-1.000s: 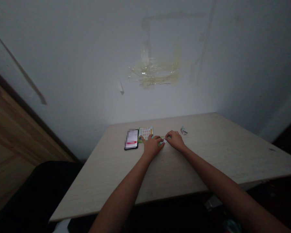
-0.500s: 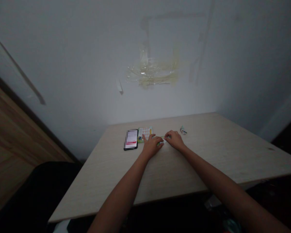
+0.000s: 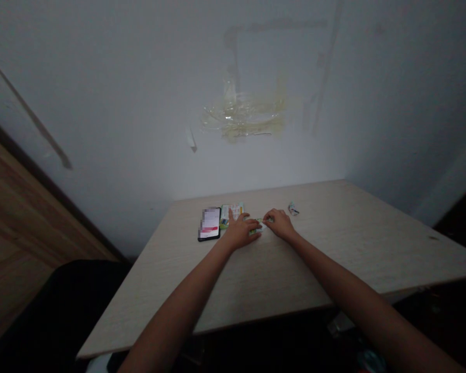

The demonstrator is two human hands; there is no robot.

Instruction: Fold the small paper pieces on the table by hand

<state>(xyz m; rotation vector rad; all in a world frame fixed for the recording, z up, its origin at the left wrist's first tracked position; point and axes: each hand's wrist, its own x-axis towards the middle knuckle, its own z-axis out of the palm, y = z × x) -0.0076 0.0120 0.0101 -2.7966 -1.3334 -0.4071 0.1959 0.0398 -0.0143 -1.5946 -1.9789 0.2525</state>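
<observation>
My left hand (image 3: pixel 241 233) and my right hand (image 3: pixel 280 224) rest on the pale wood-grain table (image 3: pixel 279 269), fingertips meeting over a small green and white paper piece (image 3: pixel 258 226). Both hands seem to pinch it, and their fingers hide part of it. Just beyond my left hand lies a colourful printed card (image 3: pixel 232 212), its near corner close to my fingers. To the left of that card lies a black smartphone (image 3: pixel 209 224), its lit screen blurred. Beyond my right hand sits a small crumpled wrapper (image 3: pixel 293 209).
A white wall (image 3: pixel 147 103) with yellowed tape residue (image 3: pixel 244 116) rises behind the table. A wooden panel (image 3: pixel 23 217) stands at the left, and a dark seat back (image 3: pixel 54 305) sits at the lower left. The table's near edge drops to a dark floor.
My left hand has shifted slightly left, and my left forearm has swung left with it. My right hand stays nearly still, and the small paper piece remains between my fingertips.
</observation>
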